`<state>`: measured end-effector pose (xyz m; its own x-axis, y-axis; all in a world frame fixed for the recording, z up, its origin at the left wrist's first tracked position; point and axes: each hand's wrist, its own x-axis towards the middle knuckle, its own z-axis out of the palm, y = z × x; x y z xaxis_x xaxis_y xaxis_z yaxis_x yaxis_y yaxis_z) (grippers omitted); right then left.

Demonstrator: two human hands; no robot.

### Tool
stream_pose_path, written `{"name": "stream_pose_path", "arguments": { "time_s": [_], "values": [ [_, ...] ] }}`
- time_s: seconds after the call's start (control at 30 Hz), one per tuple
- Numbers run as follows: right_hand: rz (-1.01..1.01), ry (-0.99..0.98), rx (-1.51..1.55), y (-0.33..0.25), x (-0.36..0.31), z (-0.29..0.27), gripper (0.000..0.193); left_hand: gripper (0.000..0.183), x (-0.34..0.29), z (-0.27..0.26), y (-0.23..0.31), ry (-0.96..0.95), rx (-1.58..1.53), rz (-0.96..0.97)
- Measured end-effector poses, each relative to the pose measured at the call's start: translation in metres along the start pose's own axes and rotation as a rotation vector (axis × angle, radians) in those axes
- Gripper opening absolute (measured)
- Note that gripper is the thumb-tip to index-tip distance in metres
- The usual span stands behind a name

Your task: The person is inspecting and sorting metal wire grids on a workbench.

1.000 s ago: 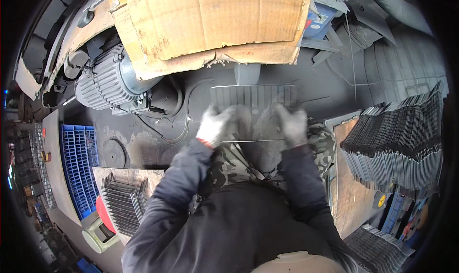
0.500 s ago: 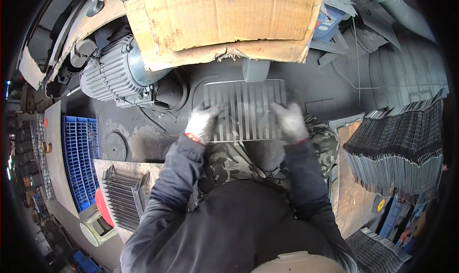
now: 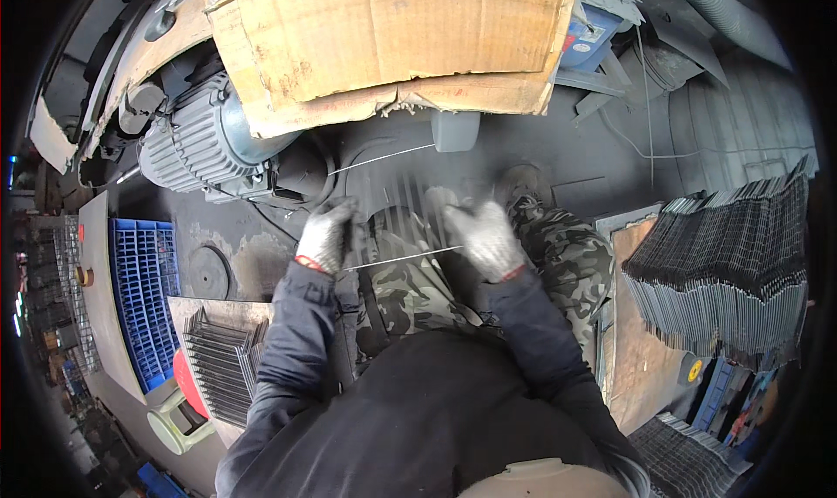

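Note:
A flat wire grate [image 3: 404,258] hangs tilted in front of me, over my lap, its left side lower than its right. Motion smears its bars, but the bright near and far edge wires show. My left hand [image 3: 326,235], in a whitish knit glove, is closed on the grate's left side. On the other side, my gloved right hand [image 3: 486,239] grips the right part, its fingers partly blurred. Just beyond the grate's far edge a grey block-like machine part [image 3: 455,130] sticks out from under a cardboard sheet [image 3: 392,49].
An electric motor [image 3: 199,141] with cables stands at the far left. Similar grates form a tall stack [image 3: 719,276] on a board to my right and a smaller stack [image 3: 222,359] to my left. A blue plastic crate [image 3: 144,298] and a stool [image 3: 179,424] are farther left.
Both hands have moved left with the grate. It was nearly level and square to me; now it is tilted and blurred. The right hand has come closer to the left.

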<state>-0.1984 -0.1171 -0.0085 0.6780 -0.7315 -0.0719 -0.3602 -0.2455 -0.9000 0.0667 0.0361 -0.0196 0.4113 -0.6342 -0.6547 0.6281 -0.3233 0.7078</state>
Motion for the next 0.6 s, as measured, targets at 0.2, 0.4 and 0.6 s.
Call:
{"name": "stream_pose_path", "arguments": {
  "time_s": [0.2,0.4,0.6],
  "values": [
    [0.332,0.403,0.455,0.000,-0.055,-0.092,0.036,0.024,0.010,0.124,-0.019,-0.269,0.100,0.054],
    [0.393,0.189,0.416,-0.019,-0.018,-0.051,0.027,0.033,-0.008,0.066,-0.011,-0.098,-0.039,0.025],
    [-0.141,0.060,0.196,-0.035,0.013,0.071,0.054,0.031,-0.054,-0.050,0.018,0.342,0.000,0.383]
  ]
}}
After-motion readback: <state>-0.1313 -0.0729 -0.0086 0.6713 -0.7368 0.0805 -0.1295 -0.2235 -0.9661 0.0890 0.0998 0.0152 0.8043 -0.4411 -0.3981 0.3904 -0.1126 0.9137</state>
